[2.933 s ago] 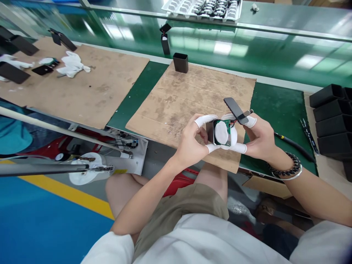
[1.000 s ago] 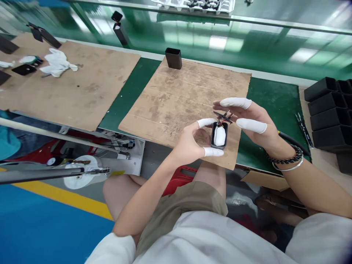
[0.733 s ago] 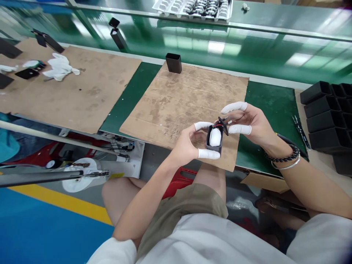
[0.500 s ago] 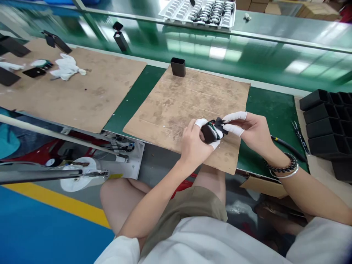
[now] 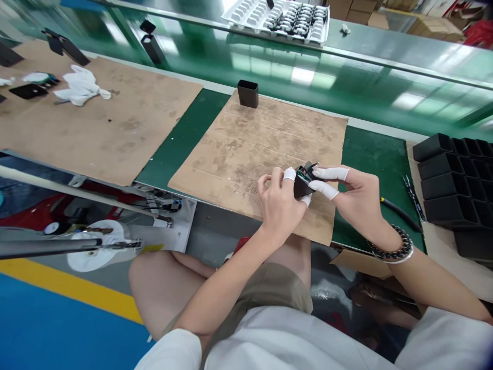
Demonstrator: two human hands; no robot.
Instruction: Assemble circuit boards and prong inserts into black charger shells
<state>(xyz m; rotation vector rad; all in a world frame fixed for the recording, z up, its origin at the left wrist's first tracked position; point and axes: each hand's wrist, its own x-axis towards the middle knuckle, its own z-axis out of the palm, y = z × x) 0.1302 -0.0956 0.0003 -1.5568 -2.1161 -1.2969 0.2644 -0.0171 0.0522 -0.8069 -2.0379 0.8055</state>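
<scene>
My left hand (image 5: 283, 205) is wrapped around a small black housing (image 5: 302, 188), held above the cardboard sheet (image 5: 227, 164). Green circuitry and wires show at the housing's open end. With white-covered thumb and forefinger, my right hand (image 5: 356, 200) pinches a black end piece (image 5: 310, 168) at that opening, tilted against it. White finger covers are on the fingertips of both hands. Whether the end piece is joined to the housing by wires is hidden by my fingers.
An open black case (image 5: 248, 94) stands at the sheet's back edge. Black cases (image 5: 449, 185) are stacked at right, near tweezers (image 5: 414, 198) and yellow-tipped pliers (image 5: 400, 215). A white tray of parts (image 5: 277, 23) lies beyond. White gloves (image 5: 81, 85) rest on the left cardboard.
The end piece and its wiring have come closer to the housing's opening, and less white material shows outside. The housing has tilted. The view has shifted slightly right.
</scene>
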